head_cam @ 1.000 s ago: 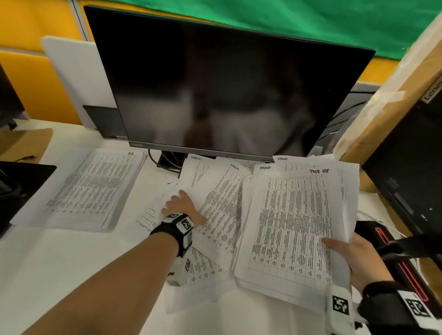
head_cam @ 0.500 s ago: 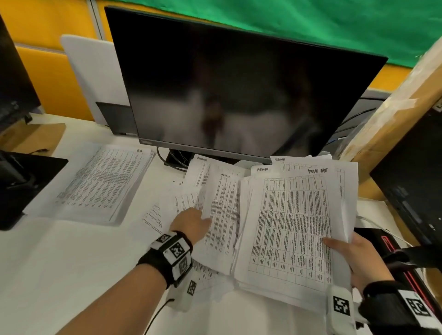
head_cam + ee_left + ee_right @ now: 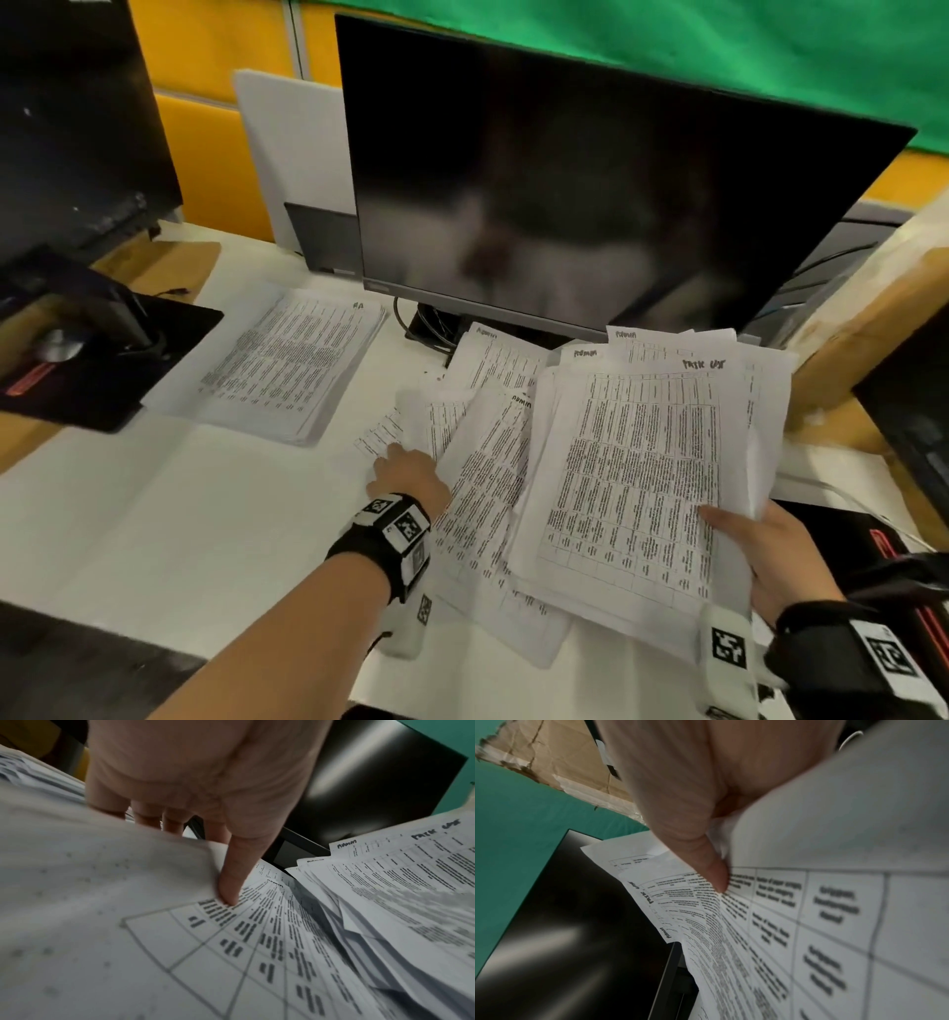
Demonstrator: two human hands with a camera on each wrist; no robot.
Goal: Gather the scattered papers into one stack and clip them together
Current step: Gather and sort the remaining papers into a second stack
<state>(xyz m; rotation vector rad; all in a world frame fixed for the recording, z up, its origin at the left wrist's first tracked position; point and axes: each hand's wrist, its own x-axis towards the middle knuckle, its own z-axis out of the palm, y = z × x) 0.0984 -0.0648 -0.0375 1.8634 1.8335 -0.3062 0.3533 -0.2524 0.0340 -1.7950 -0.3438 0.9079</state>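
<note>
The loose papers (image 3: 482, 493) lay at centre frame below the monitor (image 3: 590, 195), beside a thicker pile (image 3: 637, 478) at lower right. The left hand (image 3: 408, 475) pinched the loose sheets, thumb on top. The right hand (image 3: 770, 555) gripped the pile's edge, thumb on top.

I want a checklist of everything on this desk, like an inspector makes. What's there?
Surface: white desk, mostly bare at left.
Job's things: big messy pile of printed table sheets; loose printed sheets fanned beside it; separate neat stack of printed sheets at left; no clip seen.
Clutter: brown cardboard box; black monitor base.
Hands: left hand pinches loose sheets; right hand holds the big pile, thumb on top.
Cables: black cables under the large black monitor.
Surroundings: yellow wall panels, green cloth.
</note>
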